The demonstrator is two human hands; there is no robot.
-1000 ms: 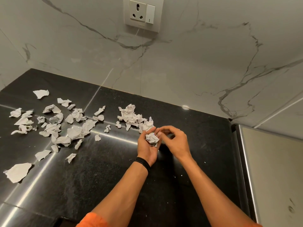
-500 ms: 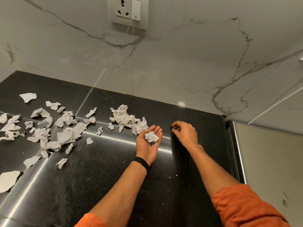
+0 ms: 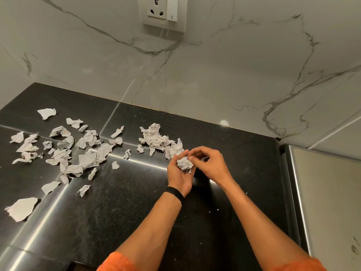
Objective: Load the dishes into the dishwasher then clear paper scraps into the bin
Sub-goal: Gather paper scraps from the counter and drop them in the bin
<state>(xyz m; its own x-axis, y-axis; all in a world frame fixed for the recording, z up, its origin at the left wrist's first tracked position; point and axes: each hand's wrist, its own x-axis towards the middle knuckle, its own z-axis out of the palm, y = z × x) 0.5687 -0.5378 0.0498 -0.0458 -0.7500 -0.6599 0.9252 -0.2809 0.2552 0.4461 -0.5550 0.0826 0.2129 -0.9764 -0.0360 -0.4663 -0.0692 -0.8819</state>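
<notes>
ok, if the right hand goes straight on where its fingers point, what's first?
Likely the crumpled paper wad cupped in the left hand. The right hand has its fingertips right beside it, though depth is unclear.

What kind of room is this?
Probably a home kitchen: polished black stone countertop, marble-look wall tiles carrying a socket-and-switch plate, and what looks like a stainless-steel appliance at the right edge.
</notes>
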